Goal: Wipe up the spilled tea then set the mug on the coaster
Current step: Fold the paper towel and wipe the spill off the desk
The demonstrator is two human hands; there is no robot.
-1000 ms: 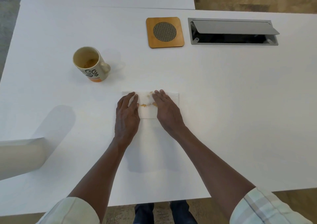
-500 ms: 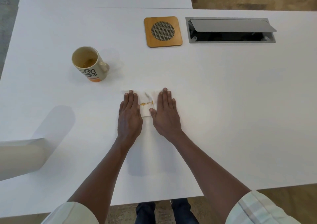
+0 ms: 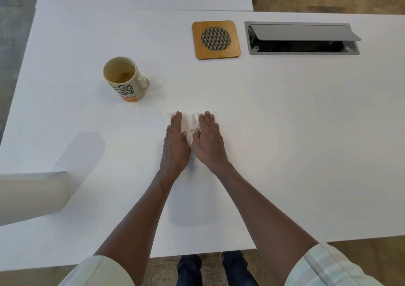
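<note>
Paper towel (image 3: 189, 122) flat on white table (image 3: 285, 132), bunched narrow, with amber tea stain (image 3: 194, 130) showing in the gap between the thumbs. Left hand (image 3: 175, 141) and right hand (image 3: 208, 138) laid palm-down on the towel, fingers straight and extended, pressing rather than gripping; nothing held. Step in hand, by judgement: blotting the spill, not yet finished. Mug (image 3: 126, 79) upright, beyond and left of the left fingertips, apart from them, handle turned toward the hands. Coaster (image 3: 215, 39) well beyond the right fingertips, unoccupied. Cable hatch (image 3: 302, 38) just beside the coaster. Next move likely: lift towel, check for residue, then grasp mug by handle.
</note>
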